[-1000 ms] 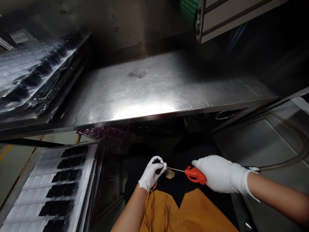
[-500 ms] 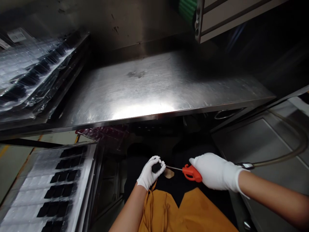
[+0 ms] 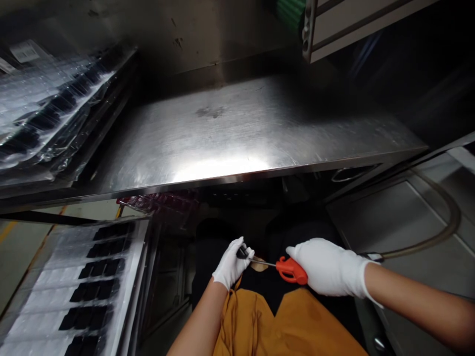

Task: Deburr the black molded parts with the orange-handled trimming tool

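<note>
A steel tabletop (image 3: 222,133) fills the upper middle of the view, with a drawer unit (image 3: 371,24) above its far right corner. To the left of the tabletop, a film-wrapped tray of black parts (image 3: 55,94) is laid, and a second tray of black parts (image 3: 92,291) is seen lower left, beyond its near edge. A red wrapped pack (image 3: 158,201) is seen just under that edge. Further below the tabletop, two white-gloved hands are held over an orange apron (image 3: 252,321). The left hand (image 3: 232,264) is closed around a small black part (image 3: 242,253). The right hand (image 3: 330,267) is closed on an orange air gun (image 3: 291,270), and its thin metal nozzle (image 3: 263,261) is aimed at that part; whether they touch cannot be told. A hose (image 3: 419,242) is led away to the right. One part is in hand, while many are left in the trays' rows.
</note>
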Demonstrator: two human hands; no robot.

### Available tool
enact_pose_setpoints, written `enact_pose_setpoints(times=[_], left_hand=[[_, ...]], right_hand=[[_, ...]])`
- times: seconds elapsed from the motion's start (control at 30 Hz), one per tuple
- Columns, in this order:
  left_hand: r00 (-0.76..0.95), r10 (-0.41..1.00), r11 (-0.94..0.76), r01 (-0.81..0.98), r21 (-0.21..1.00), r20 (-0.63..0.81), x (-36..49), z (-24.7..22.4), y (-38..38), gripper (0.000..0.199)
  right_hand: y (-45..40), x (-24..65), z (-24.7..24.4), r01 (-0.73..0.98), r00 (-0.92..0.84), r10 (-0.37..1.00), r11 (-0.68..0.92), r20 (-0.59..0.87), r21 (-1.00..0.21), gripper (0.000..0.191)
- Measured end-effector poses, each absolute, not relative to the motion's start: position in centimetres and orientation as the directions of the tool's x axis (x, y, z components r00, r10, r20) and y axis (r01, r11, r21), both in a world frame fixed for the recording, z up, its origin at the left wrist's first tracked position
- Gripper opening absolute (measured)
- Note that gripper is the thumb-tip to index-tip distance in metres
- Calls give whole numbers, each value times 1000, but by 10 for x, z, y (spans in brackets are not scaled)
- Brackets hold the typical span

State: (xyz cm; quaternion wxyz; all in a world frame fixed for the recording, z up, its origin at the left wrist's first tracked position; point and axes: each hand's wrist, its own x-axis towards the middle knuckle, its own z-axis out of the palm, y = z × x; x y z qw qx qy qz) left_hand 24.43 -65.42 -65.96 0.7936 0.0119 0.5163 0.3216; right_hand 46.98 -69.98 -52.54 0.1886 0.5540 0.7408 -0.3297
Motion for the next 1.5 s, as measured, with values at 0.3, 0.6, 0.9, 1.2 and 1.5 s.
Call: enact_pose_setpoints(times=[0.3, 0.6, 0.9, 1.2, 1.5], left_hand=[[258, 476, 835, -431, 341, -841, 239, -646, -652, 31], [371, 523, 817, -477, 326, -768, 236, -647, -652, 26], [244, 353, 704, -705, 85, -903, 240, -651, -639, 17], [213, 404, 712, -684, 160, -890, 242, -649, -637, 18], [191, 647, 754, -304, 582, -739, 253, -652, -664, 56]], right_hand=[[-697, 484, -533, 944, -298, 707, 116, -642, -310, 26], [-705, 483, -529, 933, -335, 701, 155, -630, -325, 30], [-704, 473, -528, 952, -290, 736, 158, -612, -261, 34], [-705, 474, -535, 947, -306, 714, 162, -630, -276, 34], [-702, 479, -532, 959, -267, 732, 135, -627, -251, 41]])
